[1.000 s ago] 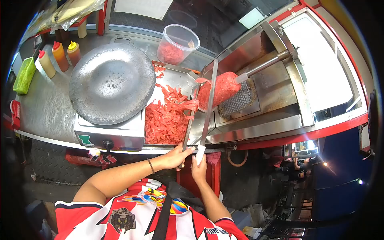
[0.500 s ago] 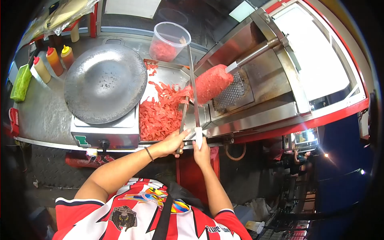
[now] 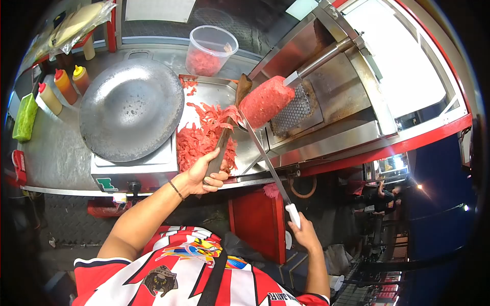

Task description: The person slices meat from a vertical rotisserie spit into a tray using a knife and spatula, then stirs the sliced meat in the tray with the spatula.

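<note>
My left hand is closed round the lower end of a long brown wooden-looking paddle, held over the shaved red meat in a metal tray. Strips of meat hang across the paddle's middle. In my right hand is the white handle of a long knife. Its blade slants up and left, with the tip at the lower left end of the red meat cone. That cone sits on a metal spit lying aslant in my view.
Left of the tray a dark domed pan rests on a burner. Sauce bottles and a green container stand farther left. Behind the tray is a clear bucket with red meat inside. The steel grill housing flanks the cone.
My right hand has swung down and right with the knife, away from my left hand. My left hand has shifted left and up, turning the paddle's broad side into view.
</note>
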`<act>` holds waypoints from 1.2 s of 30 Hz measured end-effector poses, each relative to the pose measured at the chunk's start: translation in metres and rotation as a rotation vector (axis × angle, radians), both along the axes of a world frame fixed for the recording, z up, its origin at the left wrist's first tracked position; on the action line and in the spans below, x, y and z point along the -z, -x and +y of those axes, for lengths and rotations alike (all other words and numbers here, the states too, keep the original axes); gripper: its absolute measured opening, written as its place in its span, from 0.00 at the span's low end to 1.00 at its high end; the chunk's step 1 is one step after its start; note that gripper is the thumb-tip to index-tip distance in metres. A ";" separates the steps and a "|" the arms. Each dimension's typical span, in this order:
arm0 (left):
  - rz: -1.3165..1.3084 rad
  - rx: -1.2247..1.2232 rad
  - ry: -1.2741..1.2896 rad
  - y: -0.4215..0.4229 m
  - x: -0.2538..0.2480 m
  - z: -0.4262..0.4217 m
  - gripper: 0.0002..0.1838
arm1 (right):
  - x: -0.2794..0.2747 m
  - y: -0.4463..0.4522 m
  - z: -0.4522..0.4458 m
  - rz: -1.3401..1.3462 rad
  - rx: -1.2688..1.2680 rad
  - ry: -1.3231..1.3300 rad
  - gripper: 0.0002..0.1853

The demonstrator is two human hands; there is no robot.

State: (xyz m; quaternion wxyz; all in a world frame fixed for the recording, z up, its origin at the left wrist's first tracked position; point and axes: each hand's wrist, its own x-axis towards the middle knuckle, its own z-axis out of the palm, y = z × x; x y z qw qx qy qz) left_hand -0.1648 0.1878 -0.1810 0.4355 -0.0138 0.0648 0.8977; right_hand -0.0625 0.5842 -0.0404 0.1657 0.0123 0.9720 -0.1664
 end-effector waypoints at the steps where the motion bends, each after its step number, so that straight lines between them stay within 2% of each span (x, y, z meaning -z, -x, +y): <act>1: -0.016 0.018 0.006 -0.001 0.000 -0.002 0.29 | -0.006 -0.007 0.006 -0.003 -0.002 0.010 0.18; 3: -0.022 0.021 0.030 -0.001 0.001 -0.008 0.28 | -0.014 -0.017 0.021 -0.007 -0.005 0.030 0.17; 5: -0.029 0.030 0.062 -0.005 0.001 -0.009 0.28 | -0.021 -0.008 0.014 0.022 -0.012 -0.089 0.16; 7: -0.030 0.025 0.105 -0.007 0.001 -0.010 0.28 | -0.026 0.004 -0.005 -0.029 0.000 -0.105 0.15; 12: -0.048 0.048 0.118 -0.007 0.002 -0.024 0.27 | -0.055 -0.005 0.007 0.083 -0.069 -0.100 0.15; 15: -0.046 0.031 0.212 -0.010 -0.001 -0.023 0.27 | -0.069 -0.006 0.002 0.085 -0.052 -0.112 0.14; 18: -0.060 0.038 0.201 -0.009 0.001 -0.028 0.26 | -0.064 -0.004 -0.003 0.102 -0.025 -0.019 0.14; 24: -0.057 0.040 0.154 -0.011 0.002 -0.028 0.26 | 0.005 0.003 -0.023 0.153 -0.010 -0.009 0.14; 31: -0.046 0.055 0.193 -0.010 0.003 -0.033 0.26 | -0.026 -0.011 -0.018 0.078 0.038 -0.136 0.14; 36: -0.057 0.064 0.226 -0.011 0.004 -0.036 0.26 | -0.036 -0.018 -0.008 0.110 -0.036 -0.133 0.14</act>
